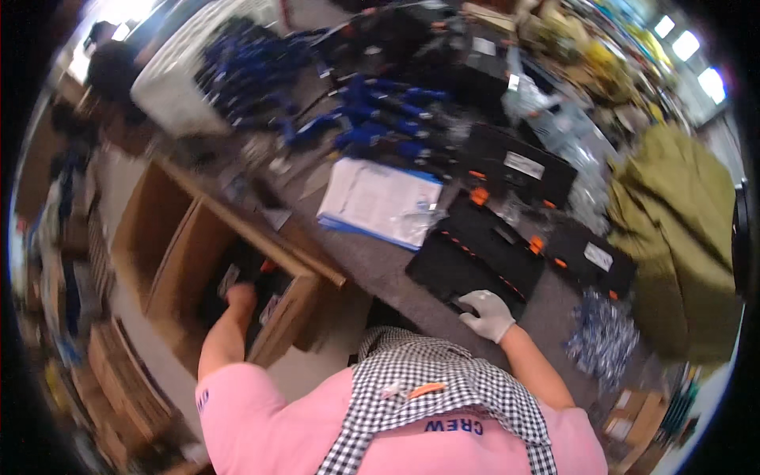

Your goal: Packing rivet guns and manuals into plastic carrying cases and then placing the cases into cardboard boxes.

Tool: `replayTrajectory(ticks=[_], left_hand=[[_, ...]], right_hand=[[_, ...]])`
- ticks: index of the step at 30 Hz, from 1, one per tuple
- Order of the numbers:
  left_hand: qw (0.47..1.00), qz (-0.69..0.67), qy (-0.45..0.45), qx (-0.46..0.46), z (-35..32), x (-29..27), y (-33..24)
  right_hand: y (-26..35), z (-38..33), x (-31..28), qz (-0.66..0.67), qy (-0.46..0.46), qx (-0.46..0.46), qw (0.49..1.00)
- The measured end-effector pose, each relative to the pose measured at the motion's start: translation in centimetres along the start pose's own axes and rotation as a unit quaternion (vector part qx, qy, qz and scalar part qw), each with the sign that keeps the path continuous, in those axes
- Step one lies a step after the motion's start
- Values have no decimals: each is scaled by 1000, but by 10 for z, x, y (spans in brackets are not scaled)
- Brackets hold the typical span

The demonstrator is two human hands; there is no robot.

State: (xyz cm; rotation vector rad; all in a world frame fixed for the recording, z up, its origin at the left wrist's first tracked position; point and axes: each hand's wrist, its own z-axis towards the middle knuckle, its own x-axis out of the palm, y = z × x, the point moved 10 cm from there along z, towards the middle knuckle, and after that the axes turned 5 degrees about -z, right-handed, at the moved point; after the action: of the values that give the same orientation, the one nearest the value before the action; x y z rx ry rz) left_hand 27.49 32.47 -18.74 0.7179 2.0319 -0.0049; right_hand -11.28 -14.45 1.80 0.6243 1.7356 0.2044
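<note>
Head view: black case (pixel 481 249) is touched by R hand (pixel 488 315); carton (pixel 290 318), prob. part-filled, room left, is entered by L hand (pixel 241 297); grips unclear.

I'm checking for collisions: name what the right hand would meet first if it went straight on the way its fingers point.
Most likely the black case with orange latches, at its near edge. The gloved right hand is right there, perhaps already touching; depth is unclear.

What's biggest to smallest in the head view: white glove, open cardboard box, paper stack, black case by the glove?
Open cardboard box
Black case and paper stack: too close to rank
White glove
</note>
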Motion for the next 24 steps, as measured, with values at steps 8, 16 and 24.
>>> replayTrajectory(ticks=[8,16,24], left_hand=[[919,-40,-331,-208,-112,-330,-2],[773,-262,-339,467,-136,-441,-376],[779,-127,-196,583,-93,-372,-610]], right_hand=[[-57,-40,0,70,-133,98,984],[-78,-22,-45,135,-265,113,948],[-110,-85,17,136,-220,284,923]])
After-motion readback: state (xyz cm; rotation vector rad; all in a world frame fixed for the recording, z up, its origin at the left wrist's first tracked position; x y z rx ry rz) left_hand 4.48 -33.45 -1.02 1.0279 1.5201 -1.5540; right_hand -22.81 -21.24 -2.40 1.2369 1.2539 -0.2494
